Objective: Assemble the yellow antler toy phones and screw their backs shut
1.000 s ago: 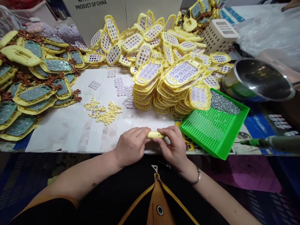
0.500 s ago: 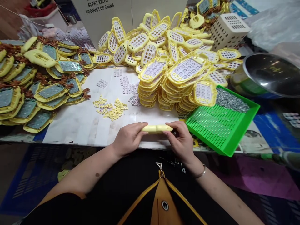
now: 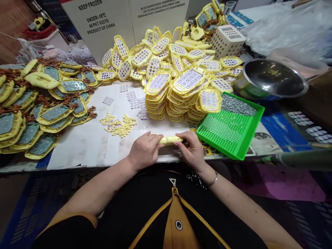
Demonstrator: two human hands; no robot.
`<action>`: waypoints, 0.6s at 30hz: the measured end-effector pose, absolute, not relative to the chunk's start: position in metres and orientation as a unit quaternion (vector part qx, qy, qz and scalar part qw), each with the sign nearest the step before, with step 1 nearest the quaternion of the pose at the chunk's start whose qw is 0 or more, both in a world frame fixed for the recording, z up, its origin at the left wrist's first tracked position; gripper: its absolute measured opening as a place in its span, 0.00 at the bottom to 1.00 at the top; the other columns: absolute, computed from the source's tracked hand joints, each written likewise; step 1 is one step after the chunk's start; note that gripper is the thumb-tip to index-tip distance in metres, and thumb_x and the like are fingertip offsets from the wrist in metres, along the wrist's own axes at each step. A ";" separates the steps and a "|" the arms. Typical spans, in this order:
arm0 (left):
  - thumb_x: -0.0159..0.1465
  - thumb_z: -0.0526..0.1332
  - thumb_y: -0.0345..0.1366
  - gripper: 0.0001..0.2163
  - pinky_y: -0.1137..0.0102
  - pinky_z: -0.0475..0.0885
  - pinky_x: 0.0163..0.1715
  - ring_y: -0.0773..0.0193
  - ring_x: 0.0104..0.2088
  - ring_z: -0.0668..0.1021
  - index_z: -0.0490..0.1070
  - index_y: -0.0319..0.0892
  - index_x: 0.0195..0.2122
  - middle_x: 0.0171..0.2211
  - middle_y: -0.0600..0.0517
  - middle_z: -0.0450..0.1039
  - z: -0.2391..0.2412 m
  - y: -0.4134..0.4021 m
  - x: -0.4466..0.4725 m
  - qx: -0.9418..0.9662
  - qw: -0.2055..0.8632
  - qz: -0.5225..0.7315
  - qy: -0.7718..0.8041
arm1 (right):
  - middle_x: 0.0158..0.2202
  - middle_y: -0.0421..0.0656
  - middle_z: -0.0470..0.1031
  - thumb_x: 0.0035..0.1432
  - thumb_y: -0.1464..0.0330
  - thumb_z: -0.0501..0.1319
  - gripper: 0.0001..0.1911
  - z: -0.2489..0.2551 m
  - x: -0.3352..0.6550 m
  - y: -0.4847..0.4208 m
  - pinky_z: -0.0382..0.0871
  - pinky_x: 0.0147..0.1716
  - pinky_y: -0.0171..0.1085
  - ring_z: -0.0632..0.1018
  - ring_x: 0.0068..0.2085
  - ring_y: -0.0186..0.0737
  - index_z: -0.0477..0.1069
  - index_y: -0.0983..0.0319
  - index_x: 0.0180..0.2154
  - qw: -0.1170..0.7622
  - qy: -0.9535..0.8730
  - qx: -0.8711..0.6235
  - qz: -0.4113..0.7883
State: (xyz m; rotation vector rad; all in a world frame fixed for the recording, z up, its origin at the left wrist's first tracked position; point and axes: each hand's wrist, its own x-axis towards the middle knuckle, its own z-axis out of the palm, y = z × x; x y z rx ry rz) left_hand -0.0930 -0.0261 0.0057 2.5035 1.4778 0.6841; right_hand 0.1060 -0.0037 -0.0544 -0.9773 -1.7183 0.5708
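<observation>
Between my two hands is a yellow plastic toy phone casing (image 3: 169,140), turned edge-on so that only its narrow side shows. My left hand (image 3: 145,151) is closed on its left end, and my right hand (image 3: 192,149) pinches its right end between thumb and fingers. The casing is held just above the front of a white sheet (image 3: 85,145). Beyond it stand stacks of yellow casings (image 3: 178,100) with white keypads fitted. Loose yellow buttons (image 3: 123,128) and rows of pale buttons (image 3: 135,100) lie on the sheet.
At the left are piled yellow casing halves with grey panels (image 3: 54,112). A green perforated tray (image 3: 230,138) with small metal screws (image 3: 237,105) sits at the right, before a steel bowl (image 3: 275,77). Behind are a heap of casings (image 3: 142,55), a white basket (image 3: 228,41) and a carton (image 3: 103,31).
My view has swung to the right and tilted up a little. Both hands still hold the casing, which has tipped slightly, and my left hand has turned a little around its end.
</observation>
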 end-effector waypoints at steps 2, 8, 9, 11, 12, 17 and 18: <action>0.64 0.55 0.33 0.13 0.54 0.70 0.52 0.53 0.40 0.80 0.74 0.37 0.47 0.39 0.42 0.80 0.011 -0.023 -0.093 0.827 0.115 0.189 0.517 | 0.33 0.42 0.68 0.62 0.64 0.62 0.06 -0.047 0.101 -0.003 0.70 0.32 0.39 0.72 0.34 0.40 0.71 0.58 0.40 0.504 -0.727 -0.406 0.228; 0.60 0.64 0.39 0.14 0.63 0.72 0.45 0.56 0.43 0.78 0.74 0.45 0.47 0.44 0.48 0.78 0.023 -0.017 -0.100 0.626 0.439 0.344 0.545 | 0.42 0.49 0.71 0.61 0.59 0.61 0.18 0.002 0.090 0.010 0.72 0.40 0.45 0.74 0.44 0.47 0.66 0.60 0.50 0.538 -0.750 -0.364 0.123; 0.59 0.65 0.42 0.15 0.64 0.72 0.45 0.58 0.43 0.79 0.74 0.45 0.46 0.43 0.49 0.79 0.022 -0.017 -0.101 0.542 0.504 0.416 0.528 | 0.42 0.50 0.72 0.61 0.56 0.60 0.21 0.008 0.091 0.011 0.71 0.40 0.45 0.74 0.44 0.48 0.66 0.61 0.50 0.548 -0.738 -0.378 0.106; 0.55 0.69 0.46 0.18 0.67 0.73 0.43 0.60 0.41 0.79 0.75 0.45 0.44 0.41 0.51 0.79 0.020 -0.018 -0.103 0.378 0.610 0.512 0.473 | 0.35 0.49 0.74 0.62 0.50 0.56 0.23 0.015 0.092 0.009 0.69 0.36 0.43 0.75 0.38 0.46 0.70 0.63 0.41 0.486 -0.766 -0.404 0.116; 0.53 0.71 0.47 0.19 0.67 0.74 0.43 0.61 0.41 0.80 0.76 0.44 0.42 0.41 0.51 0.80 0.019 -0.020 -0.102 0.319 0.646 0.532 0.444 | 0.31 0.48 0.74 0.62 0.48 0.53 0.25 0.016 0.092 0.006 0.67 0.33 0.42 0.75 0.34 0.45 0.71 0.63 0.36 0.418 -0.799 -0.411 0.137; 0.51 0.73 0.45 0.19 0.64 0.71 0.52 0.58 0.44 0.80 0.77 0.42 0.41 0.42 0.49 0.80 0.014 -0.025 -0.093 0.224 0.719 0.529 0.391 | 0.32 0.49 0.79 0.66 0.50 0.49 0.26 0.013 0.078 -0.011 0.62 0.31 0.38 0.77 0.32 0.43 0.73 0.65 0.36 0.193 -0.858 -0.400 0.258; 0.52 0.72 0.45 0.18 0.61 0.70 0.54 0.57 0.45 0.80 0.78 0.42 0.42 0.42 0.48 0.80 0.012 -0.025 -0.091 0.223 0.724 0.525 0.388 | 0.33 0.49 0.80 0.68 0.53 0.49 0.24 0.012 0.076 -0.013 0.61 0.31 0.37 0.77 0.32 0.42 0.73 0.65 0.36 0.189 -0.857 -0.393 0.275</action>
